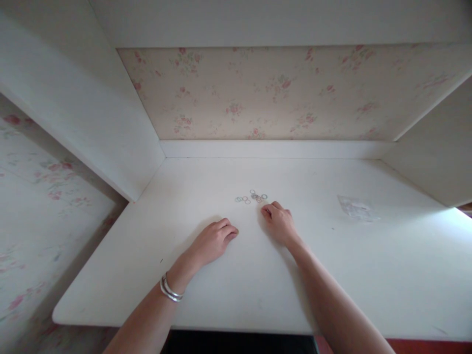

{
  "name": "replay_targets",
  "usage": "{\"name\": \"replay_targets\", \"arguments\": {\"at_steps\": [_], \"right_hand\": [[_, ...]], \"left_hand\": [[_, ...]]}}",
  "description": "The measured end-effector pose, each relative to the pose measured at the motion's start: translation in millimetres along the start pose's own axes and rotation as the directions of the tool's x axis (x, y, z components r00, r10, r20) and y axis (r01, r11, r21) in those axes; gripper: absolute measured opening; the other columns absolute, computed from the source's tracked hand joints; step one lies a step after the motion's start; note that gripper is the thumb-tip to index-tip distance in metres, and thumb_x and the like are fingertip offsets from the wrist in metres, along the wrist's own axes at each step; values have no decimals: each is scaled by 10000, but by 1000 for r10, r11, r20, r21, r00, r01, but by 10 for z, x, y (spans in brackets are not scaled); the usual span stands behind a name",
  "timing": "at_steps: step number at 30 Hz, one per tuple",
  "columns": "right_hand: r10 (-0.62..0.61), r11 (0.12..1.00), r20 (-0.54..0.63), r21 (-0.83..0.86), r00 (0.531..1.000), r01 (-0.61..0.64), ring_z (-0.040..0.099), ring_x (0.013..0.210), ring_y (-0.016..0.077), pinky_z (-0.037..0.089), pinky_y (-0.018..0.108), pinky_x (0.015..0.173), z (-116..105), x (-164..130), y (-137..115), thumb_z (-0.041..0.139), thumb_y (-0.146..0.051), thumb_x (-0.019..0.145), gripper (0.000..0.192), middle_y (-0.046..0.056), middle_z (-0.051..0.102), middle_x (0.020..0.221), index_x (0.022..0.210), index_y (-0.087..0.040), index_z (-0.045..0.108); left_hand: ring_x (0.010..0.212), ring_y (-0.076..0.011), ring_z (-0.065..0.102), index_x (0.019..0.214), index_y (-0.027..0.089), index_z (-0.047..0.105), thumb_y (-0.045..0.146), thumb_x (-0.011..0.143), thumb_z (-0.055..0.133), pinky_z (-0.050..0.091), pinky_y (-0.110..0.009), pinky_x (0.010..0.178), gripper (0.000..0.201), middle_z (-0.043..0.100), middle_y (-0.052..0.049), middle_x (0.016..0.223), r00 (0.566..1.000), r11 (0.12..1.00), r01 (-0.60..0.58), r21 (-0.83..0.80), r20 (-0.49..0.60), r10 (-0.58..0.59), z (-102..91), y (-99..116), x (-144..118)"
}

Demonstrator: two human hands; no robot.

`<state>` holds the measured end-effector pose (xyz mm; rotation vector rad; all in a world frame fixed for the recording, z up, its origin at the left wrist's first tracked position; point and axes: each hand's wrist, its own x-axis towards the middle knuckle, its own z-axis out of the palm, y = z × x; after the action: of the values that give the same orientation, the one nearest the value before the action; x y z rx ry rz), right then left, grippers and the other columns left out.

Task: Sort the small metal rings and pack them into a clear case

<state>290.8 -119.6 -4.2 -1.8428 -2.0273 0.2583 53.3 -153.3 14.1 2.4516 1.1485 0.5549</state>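
Several small thin rings (247, 202), some grey or greenish and some pinkish, lie in a loose cluster at the middle of the white desk. They may be small hair bands, but they are too small to tell. Just in front of the cluster's right end is my right hand (279, 223), its fingers curled and pinched together near the desk surface. My left hand (216, 239), with silver bangles (170, 289) at the wrist, rests on the desk nearer to me and to the left, thumb and fingers closed together. What either hand holds, if anything, is hidden.
A clear plastic bag (356, 208) lies on the desk (236, 305) to the right. A tiny dark bit (161, 260) is at the left. White side panels and a back ledge (276, 149) enclose the desk, with flowered wallpaper behind.
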Motion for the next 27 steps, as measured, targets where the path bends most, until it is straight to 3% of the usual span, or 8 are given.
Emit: {"name": "replay_targets", "arguments": {"at_steps": [5, 9, 12, 27], "right_hand": [[-180, 973, -7, 145, 984, 179, 547, 785, 138, 353, 267, 706, 3, -130, -120, 421, -249, 918, 205, 31, 585, 885, 882, -203, 618], [-363, 888, -32, 292, 931, 356, 550, 798, 136, 378, 265, 730, -4, -279, -381, 412, -244, 930, 213, 37, 595, 870, 888, -203, 616], [-438, 848, -15, 323, 899, 419, 551, 809, 136, 378, 275, 755, 17, -354, -531, 416, -233, 934, 204, 33, 599, 862, 907, -212, 617], [-457, 865, 43, 252, 888, 433, 558, 795, 132, 373, 289, 791, 86, -372, -595, 413, -225, 937, 215, 30, 590, 861, 934, -224, 628]], "left_hand": [[799, -128, 575, 924, 203, 632, 273, 937, 403, 454, -261, 780, 240, 596, -29, 905, 997, 996, 40, -77, -65, -45, -18, -18, 0], [789, -125, 565, 898, 193, 611, 253, 932, 403, 448, -254, 750, 220, 578, -27, 878, 978, 984, 115, -138, -157, -137, -19, -65, 13], [775, -126, 558, 863, 188, 602, 233, 919, 418, 442, -253, 726, 197, 573, -25, 857, 966, 973, 149, -174, -183, -181, -4, -99, 26], [751, -134, 541, 840, 189, 615, 230, 890, 449, 435, -260, 707, 178, 581, -25, 820, 951, 962, 178, -206, -216, -222, 19, -112, 51]]}}
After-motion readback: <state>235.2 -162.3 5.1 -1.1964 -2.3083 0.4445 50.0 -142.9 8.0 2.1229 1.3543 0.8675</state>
